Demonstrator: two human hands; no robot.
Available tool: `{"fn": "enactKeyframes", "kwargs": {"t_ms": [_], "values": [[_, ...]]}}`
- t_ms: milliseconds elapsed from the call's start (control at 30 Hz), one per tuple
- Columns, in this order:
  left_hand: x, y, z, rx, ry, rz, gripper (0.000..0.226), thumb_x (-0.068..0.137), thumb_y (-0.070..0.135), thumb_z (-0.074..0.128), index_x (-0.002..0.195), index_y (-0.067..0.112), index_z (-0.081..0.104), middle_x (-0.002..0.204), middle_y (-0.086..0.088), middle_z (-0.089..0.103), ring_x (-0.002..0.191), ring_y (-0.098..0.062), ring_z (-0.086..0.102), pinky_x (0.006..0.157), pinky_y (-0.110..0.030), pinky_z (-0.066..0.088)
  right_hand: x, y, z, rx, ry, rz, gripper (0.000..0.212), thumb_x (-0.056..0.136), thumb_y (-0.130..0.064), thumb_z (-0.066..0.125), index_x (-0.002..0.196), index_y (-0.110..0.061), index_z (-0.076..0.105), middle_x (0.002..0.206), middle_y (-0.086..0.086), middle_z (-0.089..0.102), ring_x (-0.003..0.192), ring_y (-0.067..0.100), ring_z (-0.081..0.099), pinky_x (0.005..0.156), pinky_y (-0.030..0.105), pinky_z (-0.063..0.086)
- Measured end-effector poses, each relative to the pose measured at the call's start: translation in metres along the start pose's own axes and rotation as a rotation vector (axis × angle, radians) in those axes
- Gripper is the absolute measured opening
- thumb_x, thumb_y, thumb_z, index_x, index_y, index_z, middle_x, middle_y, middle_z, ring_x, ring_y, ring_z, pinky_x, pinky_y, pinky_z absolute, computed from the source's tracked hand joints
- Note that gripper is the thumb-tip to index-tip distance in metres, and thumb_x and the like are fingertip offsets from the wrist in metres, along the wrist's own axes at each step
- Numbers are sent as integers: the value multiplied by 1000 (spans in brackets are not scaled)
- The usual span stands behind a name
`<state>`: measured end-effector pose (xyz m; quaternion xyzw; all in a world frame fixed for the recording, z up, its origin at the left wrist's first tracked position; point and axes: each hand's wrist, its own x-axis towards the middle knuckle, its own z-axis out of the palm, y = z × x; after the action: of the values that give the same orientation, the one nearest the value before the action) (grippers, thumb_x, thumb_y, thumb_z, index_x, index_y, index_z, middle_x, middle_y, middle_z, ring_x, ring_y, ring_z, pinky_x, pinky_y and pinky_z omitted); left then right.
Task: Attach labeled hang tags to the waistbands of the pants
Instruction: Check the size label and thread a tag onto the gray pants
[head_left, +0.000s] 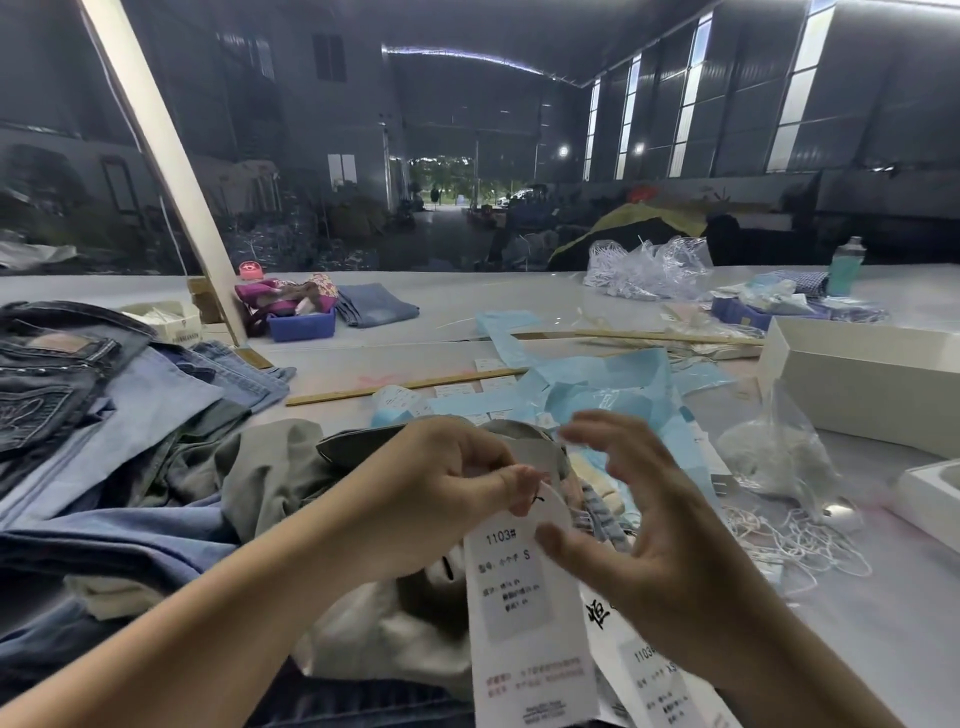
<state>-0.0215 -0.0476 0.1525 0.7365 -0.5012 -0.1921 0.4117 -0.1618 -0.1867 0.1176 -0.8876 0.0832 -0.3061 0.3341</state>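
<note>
- Nearest, a white hang tag (524, 613) printed "1103#" and "S" hangs upright over the heap of pants, with a second tag (654, 675) lying just beside it to the right, partly under the right forearm.
- At the top of the first tag, the left hand (441, 493) has a narrow grip: thumb and fingertips pinch the tag's top edge and a thin dark string (537, 500) there.
- Beside it, the right hand (639, 525) holds nothing; its grip is wide, fingers spread and blurred, the thumb touching the tag's right edge.
- Under both hands lies a grey-green pair of pants (270, 467), its waistband (519, 436) just behind the fingers.
- Left of that, denim jeans (78, 384) are stacked on the surface (519, 296).
- Right of the hands sit a clear bag of white strings (779, 457) and loose strings (795, 540).
- Further back lie light blue paper sheets (597, 389), a wooden stick (405, 385) and a white box (862, 374).
- Farthest, a blue bin (302, 326) and a teal bottle (845, 267) stand near the far edge.
</note>
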Motion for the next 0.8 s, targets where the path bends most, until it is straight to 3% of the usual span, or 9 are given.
{"fn": "enactKeyframes", "kwargs": {"t_ms": [100, 167, 333, 433, 567, 667, 800], "values": [[7, 9, 0, 21, -51, -3, 30, 86, 55, 57, 66, 37, 71, 70, 10, 73, 71, -10, 71, 62, -28, 53, 6, -4, 10, -126, 29, -171, 16, 84, -39, 68, 99, -33, 69, 105, -22, 60, 101, 3, 57, 78, 17, 47], [10, 7, 0, 95, -48, -22, 32, 90, 49, 58, 62, 41, 68, 67, 15, 71, 67, -2, 68, 57, -21, 51, 10, -2, 11, -188, 59, -191, 8, 86, -29, 72, 94, -26, 74, 98, -17, 63, 96, 8, 56, 76, 21, 47], [10, -4, -4, 108, -43, -104, 39, 94, 47, 54, 60, 31, 67, 65, 16, 70, 68, -9, 66, 61, -24, 48, 10, 9, 9, -148, 84, -139, 13, 87, -17, 71, 74, -18, 71, 93, -15, 60, 96, 7, 55, 78, 14, 41], [10, -7, -5, 75, -54, -118, 39, 94, 46, 54, 61, 29, 67, 67, 13, 71, 73, -13, 66, 64, -23, 46, 7, 10, 12, -173, 139, -128, 12, 86, -20, 67, 75, -19, 63, 97, -13, 52, 99, 6, 51, 80, 6, 35], [10, -1, -4, 35, -165, -46, 35, 84, 57, 53, 66, 30, 68, 73, 9, 73, 74, -6, 69, 64, -20, 50, 7, 6, 19, -249, 53, -185, 12, 86, -29, 69, 93, -20, 68, 104, -11, 48, 102, 9, 46, 83, 16, 39], [11, -1, -2, 73, -166, -34, 39, 79, 63, 52, 64, 30, 66, 68, 12, 70, 68, -4, 64, 60, -20, 45, 8, 5, 21, -199, 52, -183, 5, 86, -23, 70, 82, -22, 72, 95, -15, 53, 97, 11, 48, 81, 20, 38], [7, -15, 1, 71, -132, -65, 40, 83, 63, 55, 65, 30, 67, 66, -4, 65, 67, -17, 57, 63, -32, 40, 3, 13, 19, 8, 142, -107, 11, 80, -24, 71, 69, -20, 68, 81, -14, 62, 87, 11, 58, 74, 24, 46]]}}
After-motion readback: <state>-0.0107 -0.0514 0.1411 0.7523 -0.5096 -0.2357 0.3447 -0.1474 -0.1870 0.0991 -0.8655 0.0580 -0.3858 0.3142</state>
